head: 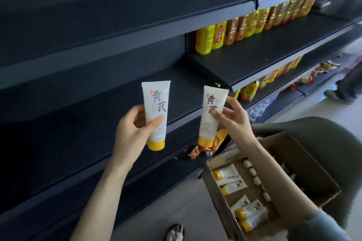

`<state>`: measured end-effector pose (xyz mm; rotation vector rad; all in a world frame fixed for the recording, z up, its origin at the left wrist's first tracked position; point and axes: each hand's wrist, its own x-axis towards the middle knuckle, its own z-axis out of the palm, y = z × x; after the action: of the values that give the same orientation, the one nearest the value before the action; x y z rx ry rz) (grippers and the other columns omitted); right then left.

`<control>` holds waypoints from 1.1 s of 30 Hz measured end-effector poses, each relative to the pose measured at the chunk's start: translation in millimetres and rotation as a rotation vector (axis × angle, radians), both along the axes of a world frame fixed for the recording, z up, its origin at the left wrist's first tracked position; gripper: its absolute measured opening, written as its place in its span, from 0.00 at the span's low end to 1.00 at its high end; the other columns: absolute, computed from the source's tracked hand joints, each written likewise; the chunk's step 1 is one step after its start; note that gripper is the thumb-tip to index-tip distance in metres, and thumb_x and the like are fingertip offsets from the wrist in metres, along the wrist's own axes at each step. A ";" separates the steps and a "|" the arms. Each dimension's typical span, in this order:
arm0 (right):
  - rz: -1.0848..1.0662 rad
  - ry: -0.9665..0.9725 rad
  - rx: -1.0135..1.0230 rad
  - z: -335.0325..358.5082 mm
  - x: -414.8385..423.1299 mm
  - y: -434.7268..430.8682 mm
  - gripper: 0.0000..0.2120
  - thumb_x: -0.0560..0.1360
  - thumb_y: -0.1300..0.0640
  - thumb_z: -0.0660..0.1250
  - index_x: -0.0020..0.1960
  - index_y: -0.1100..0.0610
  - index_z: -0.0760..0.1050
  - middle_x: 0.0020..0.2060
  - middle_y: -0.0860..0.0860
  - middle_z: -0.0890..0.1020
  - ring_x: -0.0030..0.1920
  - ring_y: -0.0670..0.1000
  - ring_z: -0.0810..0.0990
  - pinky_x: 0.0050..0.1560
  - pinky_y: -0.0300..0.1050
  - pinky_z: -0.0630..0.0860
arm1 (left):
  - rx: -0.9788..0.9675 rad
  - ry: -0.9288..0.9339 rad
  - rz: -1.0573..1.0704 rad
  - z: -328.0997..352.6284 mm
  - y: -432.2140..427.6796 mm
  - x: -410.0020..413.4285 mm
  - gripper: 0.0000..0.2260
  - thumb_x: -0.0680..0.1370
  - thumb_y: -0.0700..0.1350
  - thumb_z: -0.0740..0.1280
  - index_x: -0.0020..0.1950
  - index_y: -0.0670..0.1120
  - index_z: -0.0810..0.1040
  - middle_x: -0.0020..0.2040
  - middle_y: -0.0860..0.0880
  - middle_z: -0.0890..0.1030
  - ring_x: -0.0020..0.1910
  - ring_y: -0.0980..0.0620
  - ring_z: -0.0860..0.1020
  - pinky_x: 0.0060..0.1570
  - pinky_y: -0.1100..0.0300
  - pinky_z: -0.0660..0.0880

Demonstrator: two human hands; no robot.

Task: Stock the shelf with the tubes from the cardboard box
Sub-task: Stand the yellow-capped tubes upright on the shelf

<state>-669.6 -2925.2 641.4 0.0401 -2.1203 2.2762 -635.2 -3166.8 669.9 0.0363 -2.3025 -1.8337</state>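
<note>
My left hand [133, 133] grips a white tube with a yellow cap [156, 111], held upright with the cap down, in front of a dark shelf [88, 103]. To its right my right hand [233, 121] pinches a second white tube [210, 115] of the same kind, tilted slightly, cap down. Both tubes hang just before the shelf's front edge and do not touch it. Below my right forearm an open cardboard box [293, 154] holds several more tubes [248, 213] lying flat.
Yellow and orange bottles [235, 29] line the upper right shelf, with more on the shelf below. Orange snack packets [205, 148] lie on a low shelf under the right tube. A person's legs [344, 88] stand at far right. A shoe [175, 233] shows on the floor.
</note>
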 end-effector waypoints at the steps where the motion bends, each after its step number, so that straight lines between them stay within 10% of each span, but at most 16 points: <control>1: 0.025 0.018 -0.003 6.9 0.5 -4.5 0.14 0.75 0.65 0.66 0.58 0.55 0.70 0.53 0.56 0.83 0.50 0.52 0.84 0.45 0.48 0.82 | -0.002 0.016 0.028 6.0 -4.8 9.2 0.10 0.72 0.44 0.74 0.50 0.53 0.79 0.47 0.60 0.83 0.46 0.62 0.81 0.37 0.72 0.75; 33: 0.543 0.400 -0.180 176.0 24.9 -363.0 0.15 0.75 0.62 0.68 0.60 0.54 0.72 0.49 0.51 0.85 0.50 0.51 0.84 0.42 0.42 0.80 | -0.068 0.328 0.503 154.8 -317.5 149.9 0.16 0.66 0.52 0.73 0.52 0.51 0.79 0.49 0.58 0.84 0.49 0.58 0.82 0.42 0.61 0.78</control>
<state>-644.7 -3288.2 817.4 1.0843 -1.8430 2.4244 -485.3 -3484.3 824.7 0.2586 -1.9076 -1.3916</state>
